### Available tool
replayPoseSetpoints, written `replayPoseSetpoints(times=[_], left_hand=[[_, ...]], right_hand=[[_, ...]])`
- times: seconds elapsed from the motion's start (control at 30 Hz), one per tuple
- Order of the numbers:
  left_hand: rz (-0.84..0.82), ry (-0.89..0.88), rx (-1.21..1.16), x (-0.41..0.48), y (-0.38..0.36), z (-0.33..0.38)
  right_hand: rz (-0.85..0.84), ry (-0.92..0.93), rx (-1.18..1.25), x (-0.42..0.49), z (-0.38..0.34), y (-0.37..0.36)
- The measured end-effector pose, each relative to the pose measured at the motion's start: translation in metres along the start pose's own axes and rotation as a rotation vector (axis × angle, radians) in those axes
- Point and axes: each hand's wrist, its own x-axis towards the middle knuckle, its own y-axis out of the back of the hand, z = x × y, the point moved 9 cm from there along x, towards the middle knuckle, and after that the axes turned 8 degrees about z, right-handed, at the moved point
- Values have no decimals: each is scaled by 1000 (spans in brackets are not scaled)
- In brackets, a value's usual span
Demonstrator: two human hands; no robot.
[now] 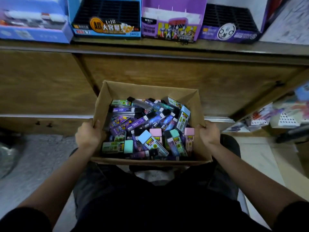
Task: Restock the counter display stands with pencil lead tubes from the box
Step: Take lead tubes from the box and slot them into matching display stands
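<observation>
Cardboard box (147, 91) of pencil lead tubes (147, 129) sits near us below the far counter stands (107, 19), our left hand (87, 134) and right hand (209, 133) gripping opposite walls, likely for lifting.

Open brown cardboard box (192, 97), side walls gripped by left hand (87, 133) and right hand (209, 133), holds a crisscross heap of purple, blue, pink and mint pencil lead tubes (147, 129). Far on the bench (50, 46): blue display stand (107, 33) and purple display stand (229, 36), both with black slotted trays.
</observation>
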Motion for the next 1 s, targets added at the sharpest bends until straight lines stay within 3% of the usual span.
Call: replayPoseSetpoints(times=[0.1, 0.2, 0.27, 0.33, 0.4, 0.5, 0.67, 0.83, 1.0], left_hand=[[100, -70, -67, -3, 9, 13], [179, -252, -70, -13, 14, 31], [231, -447, -25, -22, 16, 45], [225, -662, -8, -34, 12, 65], [108, -765, -42, -39, -4, 85], [-149, -665, -92, -34, -40, 104], [-394, -510, -135, -26, -88, 120], [-474, -434, -131, -27, -113, 127], [-472, -447, -77, -28, -123, 136]], right_hand=[[-41, 48, 29, 2, -2, -4], [-48, 88, -40, -3, -8, -5], [36, 283, -197, -11, -32, -6], [111, 545, -204, -27, -68, -6], [33, 645, -170, -35, -93, -21], [-108, 469, -126, -24, -91, -48], [-132, 262, -248, -9, -66, -66], [-160, 471, -294, -19, -76, -82], [-186, 482, -137, -30, -75, -80]])
